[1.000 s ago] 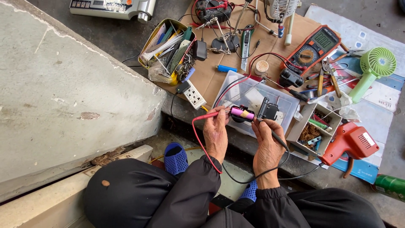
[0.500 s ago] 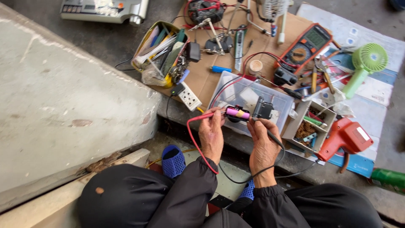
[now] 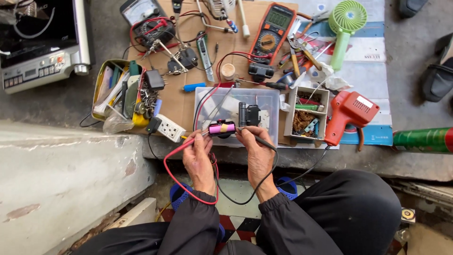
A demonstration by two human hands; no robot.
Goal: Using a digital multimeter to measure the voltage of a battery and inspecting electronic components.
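Grey concrete floor (image 3: 415, 137), pale concrete step (image 3: 61, 174)

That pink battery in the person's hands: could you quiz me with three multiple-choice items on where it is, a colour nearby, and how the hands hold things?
1. The pink battery is held over:
A. a clear plastic box
B. the green fan
C. the tin of tools

2. The glue gun is:
A. blue
B. orange-red
C. yellow

3. The left hand holds:
A. nothing
B. a screwdriver
C. a red-wired probe

Answers: 1 A, the clear plastic box lies under it. 2 B, its body is orange-red. 3 C, the red wire loops from that hand; the right hand holds the black one.
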